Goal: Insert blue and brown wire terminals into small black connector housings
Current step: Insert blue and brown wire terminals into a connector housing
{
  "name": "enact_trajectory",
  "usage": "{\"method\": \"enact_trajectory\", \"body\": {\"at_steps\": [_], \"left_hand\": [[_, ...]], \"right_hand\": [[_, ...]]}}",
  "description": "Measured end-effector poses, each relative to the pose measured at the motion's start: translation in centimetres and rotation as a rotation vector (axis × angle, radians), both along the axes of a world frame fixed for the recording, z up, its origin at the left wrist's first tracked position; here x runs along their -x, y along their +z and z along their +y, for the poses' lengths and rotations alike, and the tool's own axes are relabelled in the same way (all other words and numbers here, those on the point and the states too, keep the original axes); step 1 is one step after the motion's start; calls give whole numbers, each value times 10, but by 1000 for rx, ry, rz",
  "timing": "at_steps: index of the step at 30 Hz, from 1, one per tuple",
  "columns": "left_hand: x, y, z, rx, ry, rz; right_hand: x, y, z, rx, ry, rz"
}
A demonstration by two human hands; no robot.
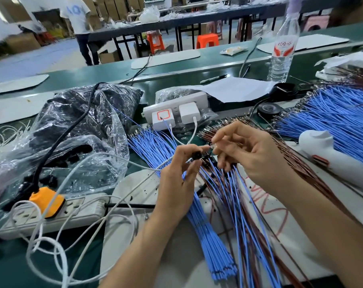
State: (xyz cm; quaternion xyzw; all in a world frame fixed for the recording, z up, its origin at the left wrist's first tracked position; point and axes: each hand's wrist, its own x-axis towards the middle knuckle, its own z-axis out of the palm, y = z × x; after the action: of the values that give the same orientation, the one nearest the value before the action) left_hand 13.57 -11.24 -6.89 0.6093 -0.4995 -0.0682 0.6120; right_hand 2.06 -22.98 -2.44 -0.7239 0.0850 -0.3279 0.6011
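Observation:
My left hand [179, 173] pinches a small black connector housing [197, 155] between thumb and fingers at the centre of the view. My right hand [246, 151] pinches a wire terminal [211, 145] at its fingertips, just right of the housing. Below the hands lies a fan of finished blue and brown wires with black housings [228, 183]. A bundle of loose blue wires [209, 235] runs toward me on the left. Loose brown wires [301, 167] lie under my right wrist. Whether the terminal touches the housing is unclear.
A clear plastic bag of black housings [76, 154] lies left. A white power strip with an orange plug [51, 208] and white cables sit front left. Another strip with chargers [174, 113], black tape [269, 110], a water bottle [282, 50], more blue wires [332, 113] and a white tool [330, 156] stand behind and right.

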Motion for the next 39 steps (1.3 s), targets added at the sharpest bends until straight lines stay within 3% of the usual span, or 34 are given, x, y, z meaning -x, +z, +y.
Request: {"method": "enact_trajectory", "body": {"at_steps": [9,19,31,39], "left_hand": [[2,0,-2,59,48,-13],[-1,-1,0,93,-28,-19],[3,0,0,112,-2,163],[0,-1,2,76,-31,189]], "right_hand": [[-6,-14,11,144,-99,-1],[-6,-17,19,627,-298,-91],[-7,-21,20,533,-272,-91],[-10,-24,18,507,-228,-59]]}}
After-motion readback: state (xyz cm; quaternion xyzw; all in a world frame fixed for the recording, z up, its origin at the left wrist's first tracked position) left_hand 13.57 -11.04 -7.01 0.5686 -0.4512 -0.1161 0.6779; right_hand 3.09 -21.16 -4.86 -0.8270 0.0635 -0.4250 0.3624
